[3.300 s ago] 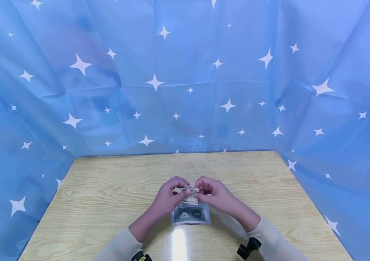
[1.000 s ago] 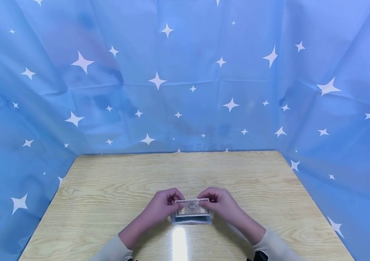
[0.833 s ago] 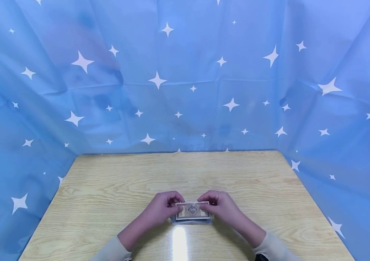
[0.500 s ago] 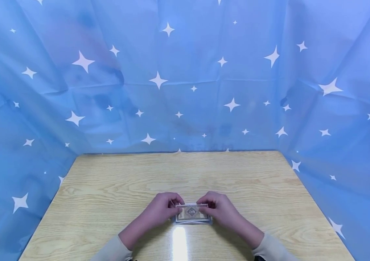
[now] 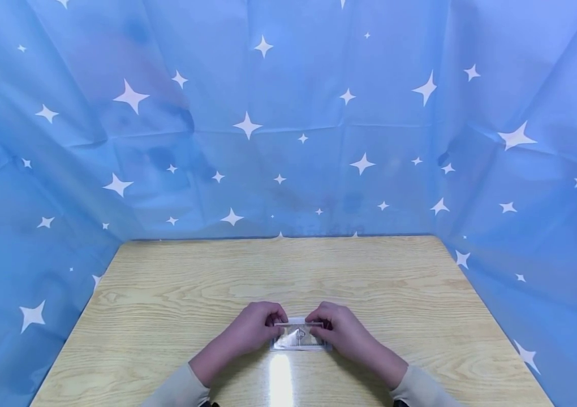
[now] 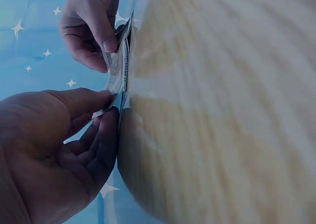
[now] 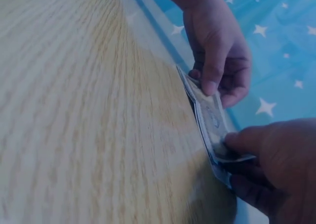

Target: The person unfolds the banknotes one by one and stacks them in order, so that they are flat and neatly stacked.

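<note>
A small printed banknote [image 5: 296, 336] lies between my hands, pinched at its two ends. My left hand [image 5: 250, 328] holds the left end between thumb and fingers, and my right hand [image 5: 348, 332] holds the right end the same way. Under the note, low on the table, lies a flat clear sleeve [image 5: 327, 346], mostly covered. From the right wrist, the banknote [image 7: 212, 117] bends slightly upward at the near end, above a thin layered edge. Whether it lies on the sleeve or partly inside it I cannot tell.
Both hands work over a wood-grain table [image 5: 192, 282], near its front. A bright light reflection [image 5: 280, 379] falls on the wood just in front of the sleeve. Behind and beside the table hangs a blue cloth [image 5: 288, 147] with white stars.
Both hands have lowered the banknote toward the person and down over the sleeve. Its printed face, first tilted and partly hidden, was spread out and now covers most of the dark sleeve contents.
</note>
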`<state>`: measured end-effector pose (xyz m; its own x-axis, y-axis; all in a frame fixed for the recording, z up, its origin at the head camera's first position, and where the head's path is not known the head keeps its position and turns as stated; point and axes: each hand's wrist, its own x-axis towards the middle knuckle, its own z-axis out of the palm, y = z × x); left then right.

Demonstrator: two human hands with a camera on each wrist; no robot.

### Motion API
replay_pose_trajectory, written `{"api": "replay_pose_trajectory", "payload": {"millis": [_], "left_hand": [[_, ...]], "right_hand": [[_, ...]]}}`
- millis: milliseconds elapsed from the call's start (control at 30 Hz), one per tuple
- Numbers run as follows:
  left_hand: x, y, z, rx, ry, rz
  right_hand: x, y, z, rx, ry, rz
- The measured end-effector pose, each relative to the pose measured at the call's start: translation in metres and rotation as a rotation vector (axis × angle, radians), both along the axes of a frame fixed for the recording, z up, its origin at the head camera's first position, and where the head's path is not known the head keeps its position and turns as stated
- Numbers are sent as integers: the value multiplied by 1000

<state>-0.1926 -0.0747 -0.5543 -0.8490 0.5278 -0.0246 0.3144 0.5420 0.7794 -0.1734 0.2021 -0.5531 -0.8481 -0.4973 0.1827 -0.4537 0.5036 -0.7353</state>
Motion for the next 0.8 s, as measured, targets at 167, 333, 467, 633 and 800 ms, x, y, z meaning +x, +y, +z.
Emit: {"api": "replay_pose_trajectory", "payload": {"millis": [167,333,467,633,800], "left_hand": [[0,1,0,-18,10,-15],[0,2,2,-34,32,-20],[0,2,4,-51,52,-21],[0,2,5,-57,75,-23],[-1,3,4,-67,86,-24]], "right_hand": [[-1,0,-1,47,51,25],[-1,0,0,103,88,40],[0,2,0,140,90,25],[-1,4,-1,150,90,17],[-1,5,-3,142,81,8]]}}
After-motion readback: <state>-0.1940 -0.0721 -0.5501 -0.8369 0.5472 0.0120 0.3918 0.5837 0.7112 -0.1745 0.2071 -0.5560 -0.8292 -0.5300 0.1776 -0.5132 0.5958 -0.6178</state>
